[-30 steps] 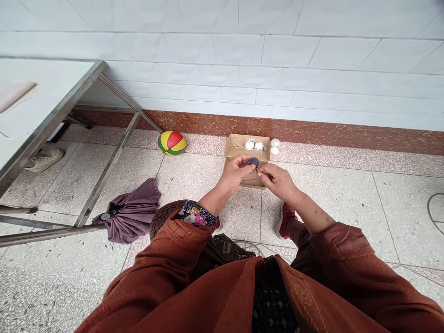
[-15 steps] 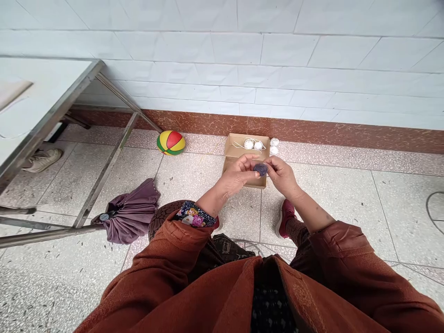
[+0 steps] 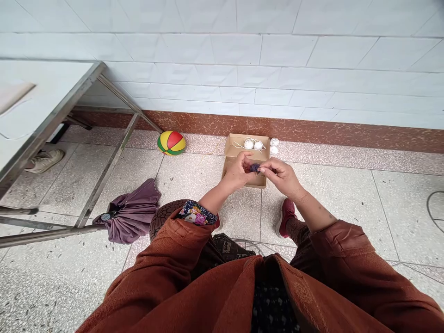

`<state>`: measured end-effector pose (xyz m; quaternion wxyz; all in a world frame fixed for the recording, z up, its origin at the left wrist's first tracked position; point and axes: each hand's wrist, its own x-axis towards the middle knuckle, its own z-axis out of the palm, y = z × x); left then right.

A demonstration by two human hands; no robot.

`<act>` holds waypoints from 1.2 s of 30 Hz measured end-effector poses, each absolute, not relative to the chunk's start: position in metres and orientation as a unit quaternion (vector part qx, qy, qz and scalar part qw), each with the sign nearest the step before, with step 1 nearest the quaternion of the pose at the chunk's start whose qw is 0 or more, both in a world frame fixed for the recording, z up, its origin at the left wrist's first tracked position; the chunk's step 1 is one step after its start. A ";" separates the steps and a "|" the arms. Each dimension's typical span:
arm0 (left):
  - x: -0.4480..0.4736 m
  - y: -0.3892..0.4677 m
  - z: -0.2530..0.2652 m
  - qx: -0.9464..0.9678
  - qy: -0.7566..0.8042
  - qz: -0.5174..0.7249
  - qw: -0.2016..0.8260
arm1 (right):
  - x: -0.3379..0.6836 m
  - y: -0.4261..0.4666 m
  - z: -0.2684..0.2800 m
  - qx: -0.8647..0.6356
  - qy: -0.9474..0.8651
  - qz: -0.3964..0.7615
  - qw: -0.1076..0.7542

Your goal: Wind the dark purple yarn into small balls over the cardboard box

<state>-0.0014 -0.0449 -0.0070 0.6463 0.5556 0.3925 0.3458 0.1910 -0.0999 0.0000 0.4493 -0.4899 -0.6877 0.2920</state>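
Note:
A small coiled ball of dark purple cord (image 3: 254,167) is held in the fingers of my left hand (image 3: 237,173), above the lower half of a cardboard box (image 3: 257,180). My right hand (image 3: 282,175) is closed in a pinch at the ball's right side, on what looks like its cord; the fingertips partly cover the spot. Beyond my hands, two white cord balls (image 3: 249,144) with loose strands lie in the box's far half. More white balls (image 3: 274,142) sit on the floor just right of it.
A metal-framed table (image 3: 83,78) stands at the left, with a person's shoe (image 3: 45,161) beneath it. A folded purple umbrella (image 3: 133,212) lies near its lower rail. By the tiled wall is a red, yellow and green ball (image 3: 171,143). My red shoe (image 3: 286,217) is below my right hand.
The purple ball has turned and shifted slightly left in my left hand, showing less of its coiled face. My right hand's fingers have changed position beside it.

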 end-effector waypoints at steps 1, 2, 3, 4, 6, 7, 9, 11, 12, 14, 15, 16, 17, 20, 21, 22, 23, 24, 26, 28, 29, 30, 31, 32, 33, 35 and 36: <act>-0.001 -0.047 -0.005 0.569 0.367 0.336 0.655 | 0.193 -0.097 -0.001 -0.502 -0.675 0.286 0.459; -0.001 -0.049 -0.004 0.575 0.339 0.330 0.668 | 0.195 -0.094 -0.004 -0.515 -0.664 0.280 0.464; -0.001 -0.050 -0.002 0.574 0.313 0.327 0.682 | 0.196 -0.091 -0.008 -0.527 -0.654 0.277 0.467; -0.002 -0.051 0.000 0.566 0.293 0.331 0.697 | 0.196 -0.089 -0.012 -0.536 -0.648 0.278 0.464; -0.004 -0.050 0.001 0.534 0.281 0.354 0.715 | 0.195 -0.088 -0.021 -0.542 -0.653 0.282 0.447; -0.005 -0.049 0.001 0.516 0.290 0.370 0.716 | 0.193 -0.089 -0.025 -0.540 -0.663 0.282 0.435; -0.006 -0.045 0.000 0.488 0.328 0.399 0.704 | 0.188 -0.094 -0.030 -0.528 -0.696 0.269 0.406; -0.007 -0.041 -0.004 0.479 0.374 0.409 0.680 | 0.183 -0.100 -0.029 -0.508 -0.732 0.249 0.381; -0.007 -0.039 -0.005 0.483 0.395 0.409 0.666 | 0.181 -0.103 -0.027 -0.496 -0.746 0.241 0.374; -0.006 -0.036 -0.009 0.507 0.421 0.405 0.634 | 0.180 -0.107 -0.021 -0.474 -0.760 0.233 0.377; -0.005 -0.036 -0.011 0.524 0.426 0.400 0.619 | 0.181 -0.107 -0.017 -0.469 -0.759 0.231 0.387; -0.004 -0.037 -0.012 0.543 0.429 0.393 0.605 | 0.183 -0.106 -0.013 -0.470 -0.753 0.229 0.399; -0.003 -0.038 -0.012 0.562 0.428 0.383 0.595 | 0.185 -0.105 -0.009 -0.476 -0.743 0.225 0.412; -0.001 -0.045 -0.009 0.612 0.387 0.349 0.595 | 0.193 -0.097 -0.001 -0.512 -0.701 0.210 0.448; -0.001 -0.048 -0.007 0.622 0.360 0.339 0.607 | 0.195 -0.095 -0.001 -0.525 -0.686 0.206 0.459; 0.000 -0.051 -0.004 0.625 0.329 0.333 0.624 | 0.197 -0.093 -0.001 -0.536 -0.672 0.205 0.468; -0.001 -0.053 -0.001 0.622 0.298 0.328 0.645 | 0.197 -0.091 -0.003 -0.546 -0.659 0.207 0.474; -0.001 -0.055 0.002 0.612 0.273 0.329 0.666 | 0.197 -0.091 -0.006 -0.555 -0.648 0.213 0.476; -0.002 -0.055 0.007 0.576 0.251 0.346 0.697 | 0.195 -0.091 -0.012 -0.568 -0.636 0.235 0.467; -0.004 -0.053 0.007 0.535 0.268 0.380 0.705 | 0.191 -0.093 -0.018 -0.569 -0.643 0.254 0.445; -0.005 -0.050 0.006 0.518 0.288 0.398 0.700 | 0.189 -0.095 -0.020 -0.562 -0.655 0.260 0.432; -0.005 -0.048 0.004 0.504 0.312 0.410 0.693 | 0.186 -0.097 -0.020 -0.551 -0.671 0.264 0.420; -0.006 -0.045 0.002 0.495 0.338 0.417 0.683 | 0.184 -0.100 -0.020 -0.536 -0.688 0.268 0.410; -0.006 -0.043 -0.001 0.491 0.363 0.417 0.673 | 0.183 -0.102 -0.019 -0.518 -0.703 0.272 0.405; -0.006 -0.041 -0.003 0.493 0.384 0.413 0.663 | 0.182 -0.103 -0.017 -0.502 -0.713 0.277 0.404; -0.004 -0.040 -0.007 0.514 0.412 0.396 0.640 | 0.182 -0.105 -0.011 -0.483 -0.718 0.284 0.414; -0.004 -0.041 -0.008 0.532 0.418 0.385 0.628 | 0.183 -0.105 -0.008 -0.483 -0.712 0.285 0.422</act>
